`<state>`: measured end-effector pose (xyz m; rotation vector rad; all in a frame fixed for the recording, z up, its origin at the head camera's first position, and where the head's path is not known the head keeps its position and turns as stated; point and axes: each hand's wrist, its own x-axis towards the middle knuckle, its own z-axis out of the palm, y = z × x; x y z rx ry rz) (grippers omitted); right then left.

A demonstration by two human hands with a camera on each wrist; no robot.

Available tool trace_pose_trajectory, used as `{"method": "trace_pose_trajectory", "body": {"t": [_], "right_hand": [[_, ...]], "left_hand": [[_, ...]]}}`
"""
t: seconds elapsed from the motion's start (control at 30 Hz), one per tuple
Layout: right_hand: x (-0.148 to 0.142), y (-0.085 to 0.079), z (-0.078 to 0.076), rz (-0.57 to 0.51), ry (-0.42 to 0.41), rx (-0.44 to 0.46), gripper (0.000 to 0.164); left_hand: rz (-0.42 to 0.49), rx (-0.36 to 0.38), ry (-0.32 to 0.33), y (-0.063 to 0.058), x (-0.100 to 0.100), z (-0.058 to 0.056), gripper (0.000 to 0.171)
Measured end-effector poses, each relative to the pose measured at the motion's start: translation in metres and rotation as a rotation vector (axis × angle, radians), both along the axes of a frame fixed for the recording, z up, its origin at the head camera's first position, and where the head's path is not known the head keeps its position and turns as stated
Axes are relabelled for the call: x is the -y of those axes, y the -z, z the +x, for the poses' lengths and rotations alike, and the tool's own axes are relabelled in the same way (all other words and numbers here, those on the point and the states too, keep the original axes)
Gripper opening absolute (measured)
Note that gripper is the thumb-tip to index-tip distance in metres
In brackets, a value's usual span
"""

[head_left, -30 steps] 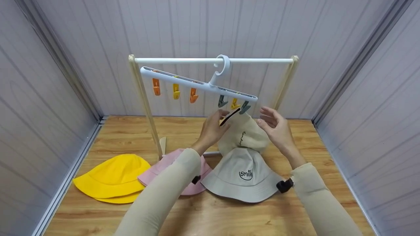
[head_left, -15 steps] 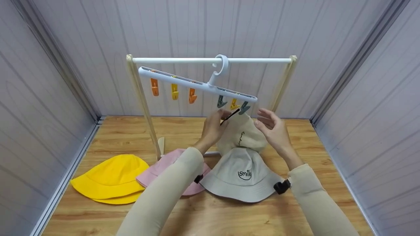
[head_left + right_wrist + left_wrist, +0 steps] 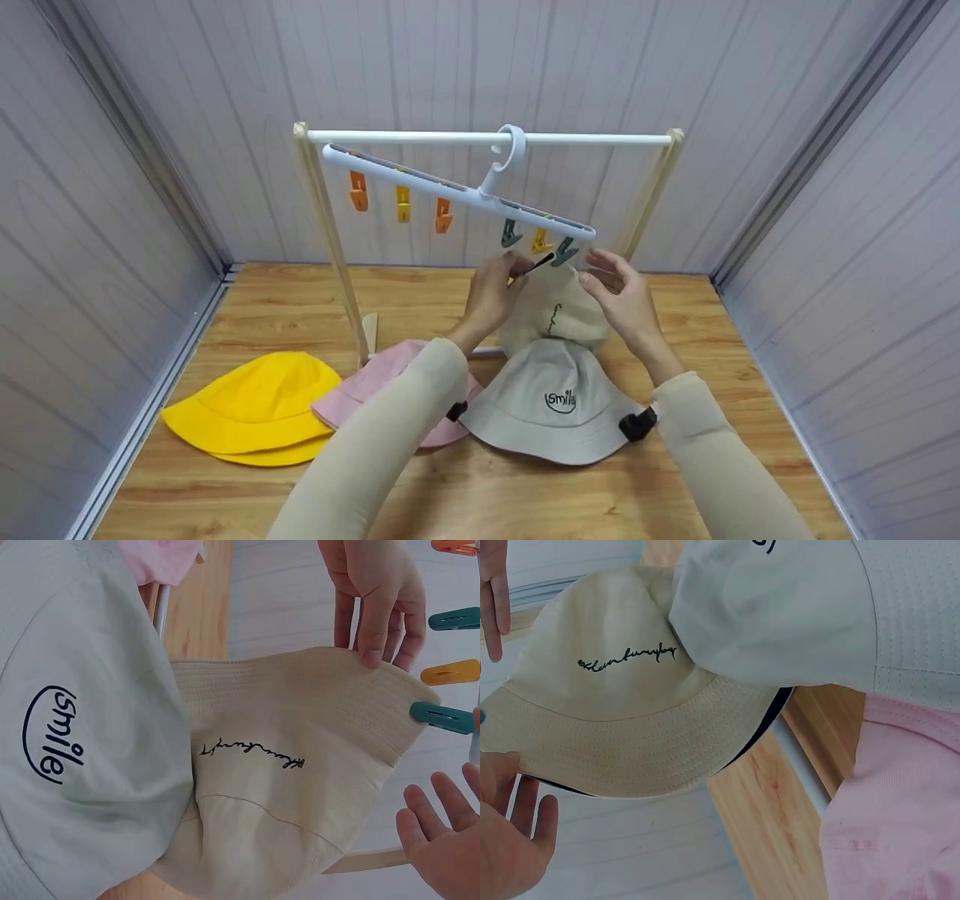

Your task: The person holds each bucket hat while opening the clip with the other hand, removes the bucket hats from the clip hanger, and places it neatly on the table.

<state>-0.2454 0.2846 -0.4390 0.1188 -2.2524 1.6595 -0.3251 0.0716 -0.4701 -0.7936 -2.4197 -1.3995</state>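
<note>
My left hand pinches the brim of a beige bucket hat with dark script; in the left wrist view its thumb lies on the brim's edge. At the brim's corner, the end dark green clip of the white hanger overlaps the fabric. Beside that clip my right hand is raised, fingers loosely bent and apart from the hat. A fingertip shows at the clip's rear in the right wrist view; whether it touches cannot be told. The hat's lower part is behind a grey "smile" hat.
A pink hat, partly under my left sleeve, and a yellow hat lie to the left. The hanger hooks over the white rail of a wooden stand. Several other orange, yellow and green clips hang from it.
The hanger tilts more: its right end has dipped and its left end has risen. The beige brim is turned more edge-on, and my right hand has come slightly left.
</note>
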Motion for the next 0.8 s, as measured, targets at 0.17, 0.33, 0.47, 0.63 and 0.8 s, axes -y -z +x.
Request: {"method": "trace_pose_trajectory", "body": {"t": [0.17,0.33,0.47,0.63,0.8], "right_hand": [[0.004,0.0,-0.007,-0.015,-0.003,0.031,0.052],[0.008,-0.002,-0.014,-0.034,-0.005,0.082,0.055],[0.01,-0.004,-0.02,-0.081,-0.022,0.12,0.057],[0.011,-0.001,-0.026,-0.143,-0.027,0.138,0.052],[0.011,0.0,-0.028,-0.175,-0.033,0.132,0.05]], "left_hand": [[-0.011,-0.025,-0.006,0.001,0.0,0.001,0.016],[-0.011,-0.041,-0.005,0.001,-0.001,0.001,0.014],[0.001,-0.05,0.012,0.001,-0.001,0.002,0.014],[0.011,-0.066,0.028,0.0,-0.001,0.003,0.014],[0.018,-0.062,0.028,0.0,0.0,0.003,0.015]]}}
